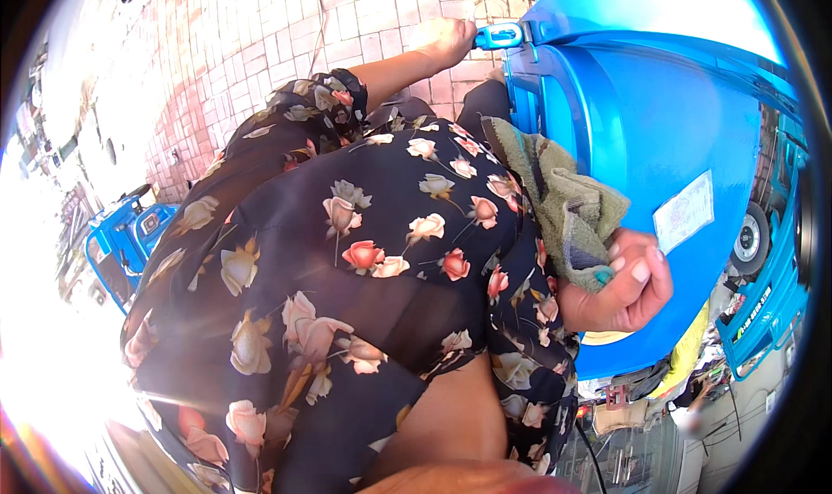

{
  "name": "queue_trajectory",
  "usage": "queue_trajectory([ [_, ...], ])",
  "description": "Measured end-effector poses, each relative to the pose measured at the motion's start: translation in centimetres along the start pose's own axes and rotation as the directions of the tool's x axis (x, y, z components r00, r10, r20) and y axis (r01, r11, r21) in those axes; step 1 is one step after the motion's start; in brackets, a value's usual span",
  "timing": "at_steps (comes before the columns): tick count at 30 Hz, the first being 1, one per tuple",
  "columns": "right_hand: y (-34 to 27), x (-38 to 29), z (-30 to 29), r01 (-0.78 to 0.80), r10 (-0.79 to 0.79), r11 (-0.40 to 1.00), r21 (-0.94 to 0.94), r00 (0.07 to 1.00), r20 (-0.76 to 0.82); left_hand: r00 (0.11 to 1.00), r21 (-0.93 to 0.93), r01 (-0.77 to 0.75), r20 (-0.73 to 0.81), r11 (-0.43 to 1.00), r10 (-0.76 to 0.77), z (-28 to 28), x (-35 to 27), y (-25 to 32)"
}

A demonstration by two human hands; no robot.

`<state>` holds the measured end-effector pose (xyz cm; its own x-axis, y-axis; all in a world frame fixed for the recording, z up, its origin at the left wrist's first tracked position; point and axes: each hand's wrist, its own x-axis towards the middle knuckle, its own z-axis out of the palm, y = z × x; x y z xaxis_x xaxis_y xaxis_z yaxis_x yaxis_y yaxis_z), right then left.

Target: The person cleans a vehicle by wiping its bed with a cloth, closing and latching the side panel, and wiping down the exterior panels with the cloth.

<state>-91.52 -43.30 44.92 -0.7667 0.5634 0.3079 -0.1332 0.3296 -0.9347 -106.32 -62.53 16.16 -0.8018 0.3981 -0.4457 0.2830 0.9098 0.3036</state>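
Observation:
At the top, my left hand (448, 41) is closed around the end of a blue handle (502, 36) attached to a glossy blue metal body. My right hand (634, 286), at the right, has its fingers curled against a crumpled olive-green towel (565, 201); part of the grip is hidden. The towel hangs between my floral sleeve and a broad blue panel (682, 130). A white paper sheet bearing print (686, 211) lies flat on this panel, just beyond my right hand. My dark floral top fills the middle of the view.
Brick paving (260, 32) spreads across the top left. A small blue machine (133, 234) stands at the left. Beyond the panel at the right are a wheel (749, 237) and a teal metal frame (760, 318). A yellow bag-like item (682, 351) lies among mixed objects. Strong glare hides the far left.

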Motion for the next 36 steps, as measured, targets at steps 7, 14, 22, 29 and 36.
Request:
queue_trajectory([
  [7, -0.4, 0.1, 0.4, -0.010, 0.010, 1.000, 0.011, 1.000, -0.003, 0.982, 0.044, -0.112, -0.147, 0.993, 0.117, 2.2, -0.3, -1.3],
  [14, -0.2, 0.1, 0.7, 0.016, -0.018, 0.999, -0.033, 0.999, -0.037, 0.991, -0.211, -0.023, -0.132, 0.977, -0.005, 6.1, 1.3, -1.8],
  [22, -0.5, -0.3, 0.9, 0.079, -0.076, 0.993, -0.082, 0.996, 0.043, 0.971, -0.275, -0.056, -0.239, 0.960, -0.011, 7.3, 1.9, -2.3],
  [29, 0.6, -0.3, 0.9, 0.159, -0.162, 0.984, -0.081, 0.986, -0.041, 0.984, -0.144, -0.065, -0.174, 0.987, 0.039, 6.4, 2.0, -1.2],
  [36, 0.9, -0.2, 0.8, 0.131, -0.134, 0.988, -0.079, 0.991, -0.029, 0.997, -0.161, 0.013, -0.069, 0.987, -0.025, 5.0, 1.6, -1.0],
])
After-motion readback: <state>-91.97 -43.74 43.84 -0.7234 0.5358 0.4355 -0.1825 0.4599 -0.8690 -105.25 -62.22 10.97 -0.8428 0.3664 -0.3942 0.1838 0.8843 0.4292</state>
